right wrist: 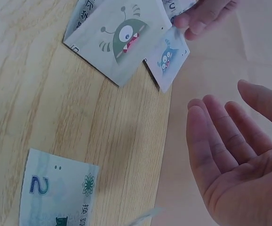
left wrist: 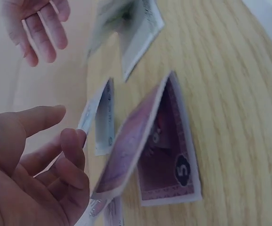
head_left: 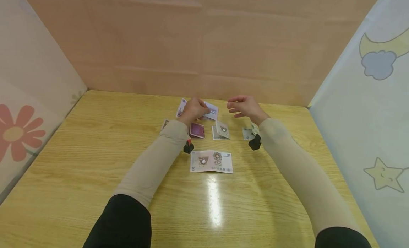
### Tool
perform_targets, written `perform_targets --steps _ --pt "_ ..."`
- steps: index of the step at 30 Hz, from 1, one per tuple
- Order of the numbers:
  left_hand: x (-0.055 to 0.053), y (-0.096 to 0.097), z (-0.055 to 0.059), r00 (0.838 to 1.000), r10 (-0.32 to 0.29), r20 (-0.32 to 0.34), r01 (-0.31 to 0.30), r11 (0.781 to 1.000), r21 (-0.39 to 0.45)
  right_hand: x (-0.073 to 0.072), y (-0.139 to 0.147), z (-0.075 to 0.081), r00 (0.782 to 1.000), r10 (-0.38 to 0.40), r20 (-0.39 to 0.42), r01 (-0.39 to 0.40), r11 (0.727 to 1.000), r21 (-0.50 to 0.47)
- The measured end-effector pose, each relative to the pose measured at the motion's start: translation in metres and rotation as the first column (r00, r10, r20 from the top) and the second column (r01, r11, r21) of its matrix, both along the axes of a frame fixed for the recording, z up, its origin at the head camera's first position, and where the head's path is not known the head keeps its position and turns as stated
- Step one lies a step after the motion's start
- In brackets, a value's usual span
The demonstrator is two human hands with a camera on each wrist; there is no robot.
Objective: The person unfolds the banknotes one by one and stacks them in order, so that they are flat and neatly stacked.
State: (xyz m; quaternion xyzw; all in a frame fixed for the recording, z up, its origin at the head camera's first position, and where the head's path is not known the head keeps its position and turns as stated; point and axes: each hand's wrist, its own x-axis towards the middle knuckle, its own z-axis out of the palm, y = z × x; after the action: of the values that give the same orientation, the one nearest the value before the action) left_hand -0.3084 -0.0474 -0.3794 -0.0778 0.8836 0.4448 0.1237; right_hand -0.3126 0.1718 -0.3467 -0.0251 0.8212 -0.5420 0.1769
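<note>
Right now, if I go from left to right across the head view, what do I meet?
Red printed flower, folded purple paper note, folded whitish paper note, pale paper note marked 2, yellow printed star.

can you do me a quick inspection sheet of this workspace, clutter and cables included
Surface: wood-grain table, bright glare at the near side.
Notes: creased pale note in front; folded purple note, green-monster note, lilac note and note marked 2 farther back.
Clutter: nothing seen.
Hands: left hand at the lilac note, contact unclear; right hand off the table, holding nothing.
Cables: nothing seen.
Surroundings: tan backdrop; cartoon-printed side panels.
</note>
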Motion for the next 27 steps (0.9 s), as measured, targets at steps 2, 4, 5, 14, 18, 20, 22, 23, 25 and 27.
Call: perform_targets --steps 2,4,5,14,18,20,22,23,25,27 --pt "0.001 -0.001 -0.002 1.000 -0.013 0.012 0.014 0.999 -0.030 0.000 -0.002 0.000 1.000 0.001 0.001 -0.001 1.000 0.003" --pt "0.003 -0.002 -0.003 0.999 -0.030 0.014 0.031 0.997 -0.065 0.000 -0.004 0.000 1.000 0.001 0.001 -0.001 1.000 0.001" --pt "0.004 -0.002 -0.004 0.999 -0.038 0.009 0.039 0.995 -0.088 -0.001 -0.006 -0.001 1.000 0.005 -0.001 -0.005 1.000 0.004" --pt "0.011 -0.001 -0.005 0.997 -0.077 -0.023 0.069 0.967 -0.244 -0.009 -0.015 -0.011 1.000 0.011 -0.020 -0.010 0.999 0.047" --pt "0.010 0.003 -0.007 0.997 -0.079 -0.008 0.074 0.957 -0.282 -0.012 -0.019 -0.017 1.000 -0.001 -0.014 0.002 0.997 0.075" --pt "0.010 0.005 -0.009 0.997 -0.083 -0.004 0.078 0.952 -0.295 -0.014 -0.021 -0.019 1.000 -0.007 -0.005 0.007 0.996 0.085" --pt "0.009 0.007 -0.010 0.997 -0.082 0.001 0.079 0.950 -0.303 -0.015 -0.023 -0.022 1.000 -0.008 0.006 0.008 0.995 0.095" --pt "0.009 0.008 -0.011 0.997 -0.082 0.000 0.078 0.948 -0.309 -0.015 -0.024 -0.023 1.000 -0.006 0.009 0.005 0.995 0.101" --pt "0.009 0.010 -0.012 0.997 -0.081 -0.005 0.075 0.945 -0.318 -0.016 -0.026 -0.024 1.000 -0.005 0.014 0.003 0.994 0.111" --pt "0.009 0.011 -0.013 0.997 -0.079 -0.013 0.071 0.942 -0.327 -0.017 -0.028 -0.025 1.000 -0.006 0.021 0.004 0.992 0.123"
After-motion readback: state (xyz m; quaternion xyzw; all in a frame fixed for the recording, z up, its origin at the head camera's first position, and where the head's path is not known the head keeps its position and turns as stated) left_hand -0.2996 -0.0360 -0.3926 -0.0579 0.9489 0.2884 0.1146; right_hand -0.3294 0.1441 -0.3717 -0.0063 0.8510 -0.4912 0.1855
